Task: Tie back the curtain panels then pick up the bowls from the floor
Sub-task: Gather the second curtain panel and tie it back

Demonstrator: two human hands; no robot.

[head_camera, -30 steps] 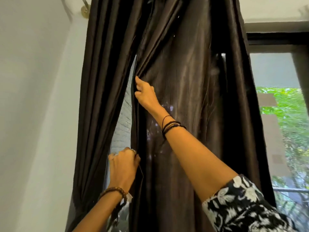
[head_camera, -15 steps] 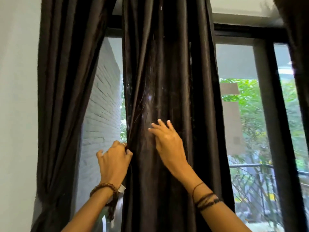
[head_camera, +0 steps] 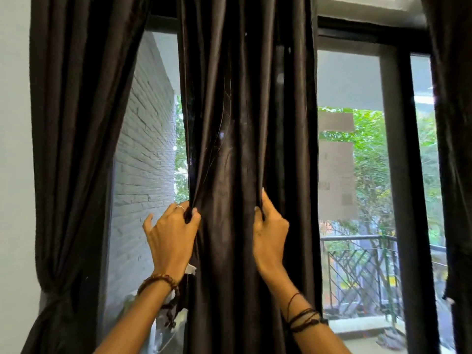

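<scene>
Curtains part done: left panel (head_camera: 74,154) at nine o'clock sits tied back, middle panel (head_camera: 245,149) hangs loose at centre. Left hand (head_camera: 171,238) pinches one edge, right hand (head_camera: 270,233) grips a fold. Bowls not visible, pickup remains.

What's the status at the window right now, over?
Left hand pinching middle curtain panel's left edge; right hand gripping a fold. Left curtain panel already tied back. Bowls not in view. Nothing blocking.
</scene>
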